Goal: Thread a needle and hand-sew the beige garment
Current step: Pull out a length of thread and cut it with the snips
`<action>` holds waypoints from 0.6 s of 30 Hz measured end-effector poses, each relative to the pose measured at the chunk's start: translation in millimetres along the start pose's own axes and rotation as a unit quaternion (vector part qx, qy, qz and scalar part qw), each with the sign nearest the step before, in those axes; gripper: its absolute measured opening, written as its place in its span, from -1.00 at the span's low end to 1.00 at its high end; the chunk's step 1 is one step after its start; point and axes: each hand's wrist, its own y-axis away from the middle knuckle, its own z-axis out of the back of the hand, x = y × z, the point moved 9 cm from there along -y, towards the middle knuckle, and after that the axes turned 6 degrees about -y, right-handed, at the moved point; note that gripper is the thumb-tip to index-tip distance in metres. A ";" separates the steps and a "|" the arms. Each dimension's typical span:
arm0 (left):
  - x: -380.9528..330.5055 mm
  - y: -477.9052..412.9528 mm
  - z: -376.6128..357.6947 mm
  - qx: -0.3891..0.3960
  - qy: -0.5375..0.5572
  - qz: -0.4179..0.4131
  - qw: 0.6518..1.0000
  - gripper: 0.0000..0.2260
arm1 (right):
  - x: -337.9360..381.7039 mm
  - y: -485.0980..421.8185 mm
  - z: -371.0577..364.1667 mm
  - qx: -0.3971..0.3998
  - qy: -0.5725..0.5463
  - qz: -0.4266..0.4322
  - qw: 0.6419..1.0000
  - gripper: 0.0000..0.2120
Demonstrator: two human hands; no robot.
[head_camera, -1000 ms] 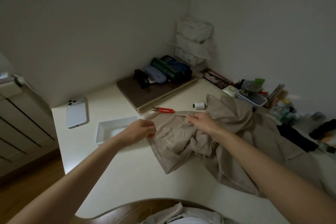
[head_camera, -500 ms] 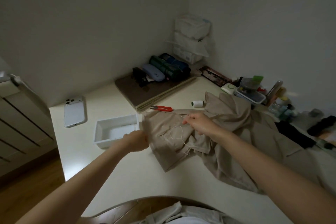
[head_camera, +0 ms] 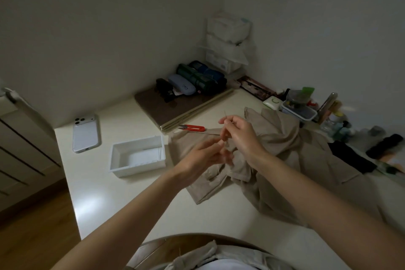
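Head view: both hands are raised just above the beige garment (head_camera: 282, 138), which is spread crumpled over the R half of the desk (head_camera: 122, 199), directly beneath and beyond them. A thin needle (head_camera: 225, 114) is pinched upright by the R hand (head_camera: 240, 136) btwn thumb and fingers, tip standing above the knuckles. The L hand (head_camera: 205, 156) is brought up close to the R, fingers partly curled twd it; whether anything is pinched there can't be told, too blurred. A pale thread (head_camera: 218, 170) is seen hanging below the L fingers, over the cloth.

The desk is set into a room corner w/ plain walls; wood floor (head_camera: 32, 237) is seen at L. A rectangular white tray (head_camera: 161, 155) sits just L of the garment, w/ a smartphone (head_camera: 86, 133) laid face down further L. Red-handled thread snips (head_camera: 194, 128) lie at the garment's far edge, beside a flat brown board (head_camera: 166, 112) on which a glasses case (head_camera: 182, 87) and rolled dark bundles are kept. Small clutter is lined along the R wall.

Garment fabric is matte, soft, heavily folded; desk top is smooth and glossy.
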 end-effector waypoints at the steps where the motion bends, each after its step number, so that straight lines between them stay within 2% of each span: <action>1: 1.9 1.7 -2.3 0.008 -0.023 0.005 1.000 -0.77 | -1.0 0.4 3.1 -0.002 -0.005 -0.006 1.000 -0.81; 9: -1.3 4.1 12.7 -0.042 -0.140 0.002 0.989 -0.77 | -12.8 -0.7 9.5 -0.014 -0.051 -0.037 0.998 -0.78; 14: -2.4 5.7 32.4 -0.066 -0.166 0.001 0.984 -0.78 | -15.5 -3.0 12.2 -0.012 -0.090 -0.056 0.994 -0.79; 18: -2.4 8.9 51.0 -0.083 -0.178 0.004 0.980 -0.80 | -20.7 -5.8 15.9 -0.016 -0.072 -0.068 0.995 -0.80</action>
